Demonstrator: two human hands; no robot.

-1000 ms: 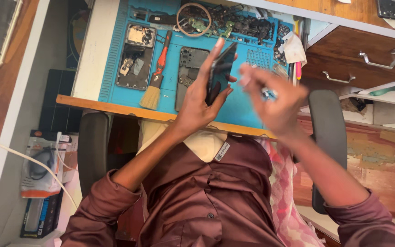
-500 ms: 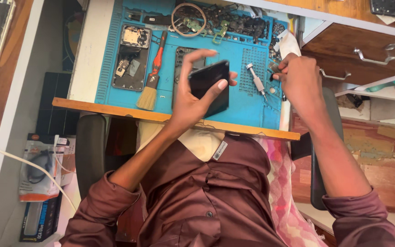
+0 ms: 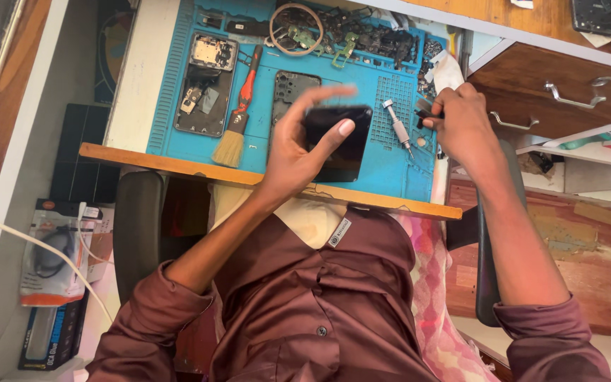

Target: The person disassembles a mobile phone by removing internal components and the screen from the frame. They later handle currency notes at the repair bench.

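My left hand (image 3: 295, 152) holds a black phone (image 3: 341, 145) above the near edge of the blue work mat (image 3: 178, 85), thumb across its dark face and fingers blurred above it. My right hand (image 3: 461, 120) hovers at the mat's right edge with its fingertips pinched on a small dark object (image 3: 429, 113); what it is cannot be told. A silver screwdriver (image 3: 397, 126) lies on the mat between the two hands, touching neither.
On the mat lie an opened phone body (image 3: 206, 85), a dark phone frame (image 3: 290, 88), a red-handled brush (image 3: 238, 117), a wire ring (image 3: 296, 28) and several loose parts at the back. A wooden drawer (image 3: 567, 92) stands at the right. Boxed goods (image 3: 54, 255) sit lower left.
My left hand turned the phone from edge-on to lying flat and lowered it. My right hand moved away to the mat's right edge, and the screwdriver now lies on the mat.
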